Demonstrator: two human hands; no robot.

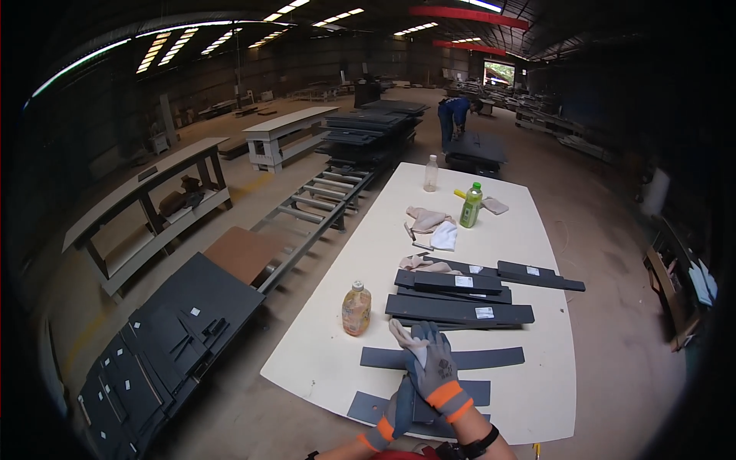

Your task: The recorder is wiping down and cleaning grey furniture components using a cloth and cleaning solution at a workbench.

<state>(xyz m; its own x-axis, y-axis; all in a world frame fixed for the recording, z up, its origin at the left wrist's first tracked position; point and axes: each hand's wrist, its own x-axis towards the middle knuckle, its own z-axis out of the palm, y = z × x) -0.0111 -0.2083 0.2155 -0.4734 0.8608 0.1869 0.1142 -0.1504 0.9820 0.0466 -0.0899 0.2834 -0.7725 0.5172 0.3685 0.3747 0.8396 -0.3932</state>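
Both of my hands wear grey work gloves with orange cuff bands, and they meet over the near part of the white-topped table [314, 368]. My right hand [435, 359] is closed on a pale cloth [407, 341], which sticks out to the left of its fingers. Lower and to the left, my left hand [400, 405] is partly covered by the right one, its fingers hidden. Beneath the hands, a long dark strip [487, 358] lies across the table. Nearer to me are further dark panels [368, 406], partly hidden by my arms.
Beyond my hands lie stacked dark boards [460, 309] with white labels. A bottle [356, 309] stands left, with a green bottle [471, 205], a clear bottle [431, 174] and rags [428, 219] farther off. Left are a roller conveyor [307, 211] and dark panels [184, 307]. A person [454, 119] bends over boards.
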